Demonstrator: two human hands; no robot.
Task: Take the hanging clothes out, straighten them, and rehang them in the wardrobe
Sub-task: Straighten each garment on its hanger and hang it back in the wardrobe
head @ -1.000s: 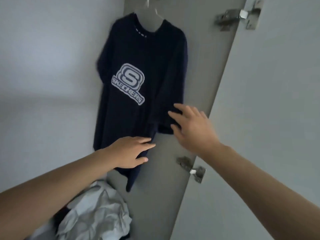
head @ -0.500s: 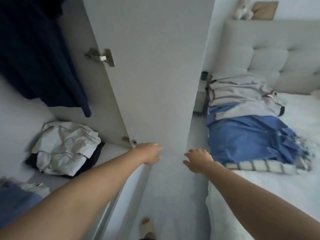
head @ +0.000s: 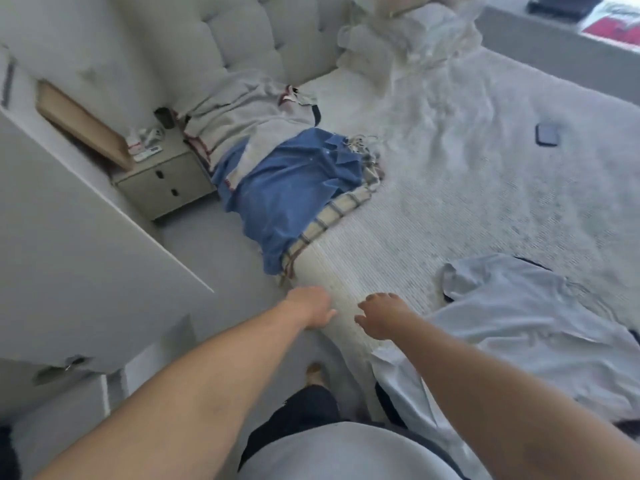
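Note:
Both my hands reach out over the near corner of the bed (head: 450, 209), and neither holds anything. My left hand (head: 308, 304) hovers at the mattress edge with loosely curled fingers. My right hand (head: 382, 318) hangs just to its right, fingers relaxed. A pale light-blue shirt (head: 540, 327) lies spread on the bed to the right of my right arm. Farther up the bed a blue shirt (head: 294, 188) lies on a checked cloth (head: 332, 216), with a grey garment (head: 242, 112) behind it. The white wardrobe door (head: 69, 244) stands open at the left.
A small bedside cabinet (head: 166, 188) with clutter on top stands between the wardrobe door and the bed. A dark phone (head: 547, 134) lies on the bedspread at the right. White pillows (head: 408, 32) are heaped by the padded headboard (head: 242, 32). My foot (head: 315, 372) shows on the grey floor.
My view has swung right from the navy T-shirt hanging in the wardrobe, past the door, to the bed. Both hands have left the T-shirt and now hang over the mattress corner.

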